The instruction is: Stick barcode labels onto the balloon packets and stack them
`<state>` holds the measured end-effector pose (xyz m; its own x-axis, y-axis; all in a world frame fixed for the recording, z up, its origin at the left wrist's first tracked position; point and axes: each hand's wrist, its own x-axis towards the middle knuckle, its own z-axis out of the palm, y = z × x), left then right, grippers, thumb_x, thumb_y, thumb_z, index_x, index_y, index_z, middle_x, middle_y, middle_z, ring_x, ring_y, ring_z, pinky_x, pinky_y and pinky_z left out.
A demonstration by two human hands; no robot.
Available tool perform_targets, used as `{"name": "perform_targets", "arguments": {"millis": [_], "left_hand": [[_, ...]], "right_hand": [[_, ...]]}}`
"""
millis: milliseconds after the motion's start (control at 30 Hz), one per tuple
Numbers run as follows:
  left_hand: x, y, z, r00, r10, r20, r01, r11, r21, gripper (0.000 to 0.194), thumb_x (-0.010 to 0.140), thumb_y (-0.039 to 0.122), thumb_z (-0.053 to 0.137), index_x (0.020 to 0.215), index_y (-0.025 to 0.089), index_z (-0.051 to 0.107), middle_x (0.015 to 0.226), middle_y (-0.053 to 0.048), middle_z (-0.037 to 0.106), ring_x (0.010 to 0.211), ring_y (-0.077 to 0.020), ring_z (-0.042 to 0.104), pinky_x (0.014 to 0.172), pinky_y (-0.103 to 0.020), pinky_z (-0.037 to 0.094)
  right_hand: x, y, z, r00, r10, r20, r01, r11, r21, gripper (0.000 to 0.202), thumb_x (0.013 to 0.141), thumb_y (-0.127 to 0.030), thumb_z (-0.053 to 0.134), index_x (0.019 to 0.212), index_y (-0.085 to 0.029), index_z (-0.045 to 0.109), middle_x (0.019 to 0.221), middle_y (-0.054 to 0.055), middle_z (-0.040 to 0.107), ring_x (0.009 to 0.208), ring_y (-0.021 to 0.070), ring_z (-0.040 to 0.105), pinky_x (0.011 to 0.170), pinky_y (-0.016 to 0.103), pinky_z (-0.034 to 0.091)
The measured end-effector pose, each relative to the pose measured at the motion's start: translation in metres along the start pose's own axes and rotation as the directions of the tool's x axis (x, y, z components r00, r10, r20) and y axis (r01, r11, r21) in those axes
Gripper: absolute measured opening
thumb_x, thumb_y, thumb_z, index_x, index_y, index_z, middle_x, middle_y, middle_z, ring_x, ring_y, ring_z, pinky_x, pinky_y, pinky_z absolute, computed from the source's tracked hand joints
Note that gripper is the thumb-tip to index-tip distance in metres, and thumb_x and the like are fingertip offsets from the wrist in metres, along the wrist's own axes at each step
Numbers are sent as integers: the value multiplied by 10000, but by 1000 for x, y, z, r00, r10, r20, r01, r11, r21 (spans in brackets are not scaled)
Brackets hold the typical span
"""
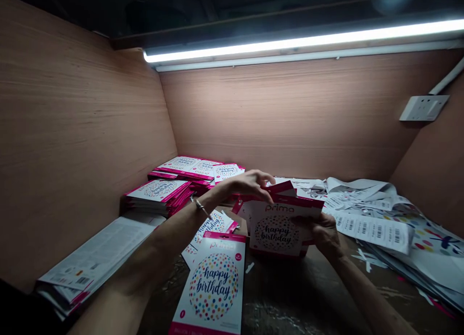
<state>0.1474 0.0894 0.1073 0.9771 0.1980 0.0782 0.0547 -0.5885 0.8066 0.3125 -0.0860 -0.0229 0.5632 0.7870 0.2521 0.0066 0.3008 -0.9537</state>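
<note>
My right hand (322, 231) grips the side of a few upright white-and-pink "happy birthday" packets (276, 231), which stand fanned in front of me. Over their top edge reaches my left hand (253, 182), thumb and fingers apart, the fingertips close to the top flap; whether they touch it I cannot tell. One more packet (215, 286), face up with a dotted circle, lies nearest to me under my left forearm. Behind it are loose packets (213, 226), partly covered by that arm.
Stacks of packets (157, 190) line the left side and the back-left corner (181, 166). A face-down pile (97, 253) lies along the left wall. To the right are barcode label strips (373, 231) and printed sheets (438, 243). A socket (424, 108) is on the right wall.
</note>
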Motion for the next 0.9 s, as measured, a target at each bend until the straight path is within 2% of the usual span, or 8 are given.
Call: {"name": "perform_targets", "arguments": {"millis": [100,300,367,533,667,767,833,900], "left_hand": [[-23,-33,0,946,-43,-320,-82,926,-368,548,625,373,693,1128,193,571,1025,-87,637,835,-192,592,700,-271,424],[-51,-79,53,918,-34,-395,-229,766,-600,841,553,723,574,1173,157,517,1044,-144,622,935,-256,578,763,-326,428],[-54,-79,68,920,-58,-387,-224,733,-642,804,528,644,668,1156,162,524,997,-125,632,913,-251,583,734,-312,438],[-51,-72,86,920,-162,-357,-96,789,-606,731,402,178,830,1079,191,554,843,-20,645,798,-199,592,696,-299,464],[-46,-62,84,912,-175,-370,-74,819,-569,560,445,121,787,976,154,611,868,-34,648,834,-209,584,728,-302,459],[-46,-48,81,942,-158,-297,-33,835,-549,472,470,77,752,927,136,649,880,-54,655,844,-235,587,725,-319,467],[-45,-39,82,955,-141,-262,-23,843,-537,525,492,61,731,1000,157,639,939,-59,650,883,-246,581,739,-325,471],[-43,-33,84,955,-121,-273,-41,852,-522,604,514,61,723,1090,191,599,998,-55,635,933,-241,564,762,-318,467]], "right_hand": [[0,5,1,1000,9,11,-9,999,41,306,505,-186,774,803,-212,708,704,-7,695,704,230,618,646,338,512],[1,10,-6,999,45,-27,-41,993,107,294,514,-173,770,794,-210,687,718,-7,695,689,204,613,629,304,503],[0,11,-8,997,56,-54,-49,992,114,280,521,-200,773,784,-205,676,723,-2,694,668,190,608,616,287,499],[-3,13,-18,999,32,-33,-31,999,16,321,545,-259,767,846,-204,670,764,24,694,698,215,611,624,307,507],[-3,-2,-35,989,-21,148,61,961,-269,236,584,-307,744,792,-207,692,803,45,692,755,245,605,650,327,507],[-5,-17,-46,948,-129,290,268,815,-513,153,592,-323,737,695,-219,691,903,43,677,868,270,575,716,341,488],[-7,-21,-48,947,-142,289,285,787,-548,174,607,-340,722,730,-220,694,886,38,674,859,264,571,714,333,484],[-10,-17,-48,976,-96,194,184,841,-508,222,634,-360,698,800,-214,692,801,33,676,771,240,583,656,314,488]]}}
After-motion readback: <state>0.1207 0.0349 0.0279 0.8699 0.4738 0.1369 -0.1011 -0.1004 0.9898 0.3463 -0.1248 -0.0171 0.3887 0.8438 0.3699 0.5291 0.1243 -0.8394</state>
